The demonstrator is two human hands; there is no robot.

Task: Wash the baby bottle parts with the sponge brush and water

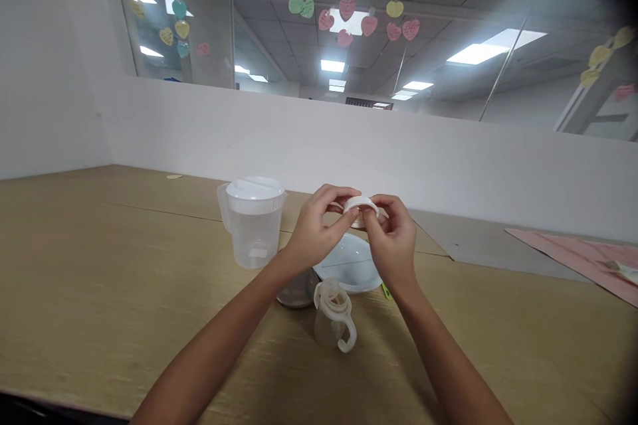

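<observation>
Between the fingertips of both hands is a white ring-shaped piece (359, 202), raised above the table; it looks like a cap or collar. My left hand (321, 222) grips its left side, thumb in front. From the right, my right hand (393, 232) pinches it, with the thumb at its opening. Below them stands a small clear bottle (329, 322) with a whitish top and a curved handle hooking down on its right. Behind that bottle lies a white oval dish (351, 265), partly covered by my hands. A dark round container (298, 292) is mostly hidden by my left forearm.
A translucent pitcher (256, 232) with a white lid stands left of my hands. Something green (386, 291) shows by the dish. A pink cloth (563, 252) lies at the right, on a grey sheet (478, 242). The white wall (199, 126) rises behind the table.
</observation>
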